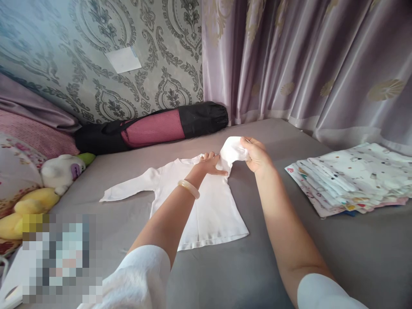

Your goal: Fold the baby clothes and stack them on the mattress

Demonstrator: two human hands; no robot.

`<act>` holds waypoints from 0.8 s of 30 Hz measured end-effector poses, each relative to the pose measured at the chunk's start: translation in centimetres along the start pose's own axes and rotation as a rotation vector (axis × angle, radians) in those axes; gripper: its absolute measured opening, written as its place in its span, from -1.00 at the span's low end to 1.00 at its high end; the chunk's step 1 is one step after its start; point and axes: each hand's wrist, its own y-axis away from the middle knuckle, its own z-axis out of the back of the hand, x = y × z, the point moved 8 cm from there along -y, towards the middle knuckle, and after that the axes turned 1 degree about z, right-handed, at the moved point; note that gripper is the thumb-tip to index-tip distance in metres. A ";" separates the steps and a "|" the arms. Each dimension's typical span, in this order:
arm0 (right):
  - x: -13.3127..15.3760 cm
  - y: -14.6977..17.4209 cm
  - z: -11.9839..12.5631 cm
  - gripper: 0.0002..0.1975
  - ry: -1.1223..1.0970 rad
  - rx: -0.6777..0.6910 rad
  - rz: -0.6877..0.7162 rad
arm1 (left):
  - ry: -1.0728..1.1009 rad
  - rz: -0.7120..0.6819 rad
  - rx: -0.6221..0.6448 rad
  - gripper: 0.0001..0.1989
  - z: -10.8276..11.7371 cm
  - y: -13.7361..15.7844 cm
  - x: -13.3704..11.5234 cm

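A small white long-sleeved shirt [209,210] lies spread on the grey bed sheet, its hem toward me and its neckline away. One sleeve stretches out flat to the left. My left hand [210,164], below a pale bangle [189,189], rests with fingers spread on the shirt near the right shoulder. The other sleeve [233,150] is raised off the bed and bent, and my right hand [255,153] pinches its cuff end. My left forearm covers part of the shirt's front.
A stack of folded printed cloths [357,176] sits on the right. A black and pink rolled bag [154,126] lies along the patterned wall. Plush toys [59,171] and a pillow [16,167] are at the left. Purple curtains [289,56] hang behind the grey bed [225,279].
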 end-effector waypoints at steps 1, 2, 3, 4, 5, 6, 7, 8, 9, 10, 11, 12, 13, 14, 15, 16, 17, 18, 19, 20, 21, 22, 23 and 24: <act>-0.1 0.0 -0.1 -0.75 0.006 0.006 -0.002 | -0.001 -0.005 0.001 -0.03 0.0 -0.1 0.0; -0.2 0.0 -0.2 -0.74 0.010 0.010 -0.006 | 0.001 -0.009 0.000 -0.04 0.0 -0.2 -0.1; -0.3 0.1 -0.3 -0.74 0.010 0.011 -0.015 | 0.006 -0.012 -0.007 -0.04 0.0 -0.2 0.0; -0.4 0.1 -0.4 -0.75 0.009 0.011 -0.026 | 0.015 -0.012 -0.019 -0.04 -0.1 -0.2 0.0; -0.5 0.2 -0.5 -0.76 0.007 0.009 -0.038 | 0.028 -0.011 -0.033 -0.05 -0.2 -0.2 0.1; -0.6 0.3 -0.6 -0.77 0.005 0.005 -0.049 | 0.049 -0.010 -0.048 -0.04 -0.3 -0.1 0.3; -0.7 0.4 -0.7 -0.78 0.003 0.003 -0.060 | 0.080 -0.011 -0.064 -0.03 -0.4 0.1 0.4; -0.8 0.5 -0.9 -0.79 0.001 0.003 -0.070 | 0.122 -0.013 -0.083 -0.03 -0.5 0.3 0.6; -0.9 0.6 -1.1 -0.80 -0.002 0.005 -0.079 | 0.174 -0.011 -0.102 -0.03 -0.7 0.7 0.9; -1.0 0.8 -1.3 -0.80 -0.008 0.006 -0.087 | 0.237 -0.003 -0.128 -0.06 -0.8 1.1 1.3; -1.2 0.9 -1.6 -0.80 -0.018 0.006 -0.097 | 0.313 0.015 -0.165 -0.10 -0.8 1.7 1.9; -1.4 1.1 -1.8 -0.81 -0.029 0.006 -0.110 | 0.401 0.045 -0.213 -0.17 -0.9 2.3 2.7; -1.6 1.3 -2.1 -0.82 -0.041 0.002 -0.126 | 0.498 0.084 -0.269 -0.24 -0.9 3.1 3.6; -1.9 1.5 -2.3 -0.83 -0.054 -0.005 -0.145 | 0.601 0.129 -0.327 -0.31 -0.9 3.9 4.7; -2.2 1.6 -2.5 -0.84 -0.062 -0.013 -0.166 | 0.703 0.178 -0.385 -0.38 -1.0 4.9 5.9; -2.5 1.8 -2.8 -0.85 -0.066 -0.021 -0.188 | 0.801 0.232 -0.442 -0.45 -1.2 5.9 7.1; -2.9 2.0 -3.0 -0.85 -0.064 -0.027 -0.207 | 0.888 0.287 -0.493 -0.51 -1.4 6.9 8.3; -3.3 2.1 -3.3 -0.86 -0.056 -0.030 -0.224 | 0.964 0.341 -0.539 -0.57 -1.6 7.9 9.3; -3.8 2.2 -3.6 -0.86 -0.044 -0.027 -0.238 | 1.029 0.392 -0.578 -0.63 -1.9 9.0 10.3; -4.3 2.2 -3.9 -0.86 -0.031 -0.017 -0.248 | 1.088 0.434 -0.610 -0.69 -2.2 9.9 11.0; -4.8 2.3 -4.2 -0.86 -0.018 -0.002 -0.256 | 1.143 0.461 -0.635 -0.72 -2.5 10.8 11.5; -5.3 2.3 -4.6 -0.85 -0.007 0.015 -0.262 | 1.196 0.474 -0.649 -0.74 -2.9 11.5 11.8; -5.9 2.4 -4.9 -0.85 0.001 0.029 -0.269 | 1.247 0.478 -0.654 -0.74 -3.2 12.1 11.9; -6.5 2.5 -5.2 -0.86 0.006 0.040 -0.274 | 1.293 0.475 -0.654 -0.73 -3.5 12.6 11.9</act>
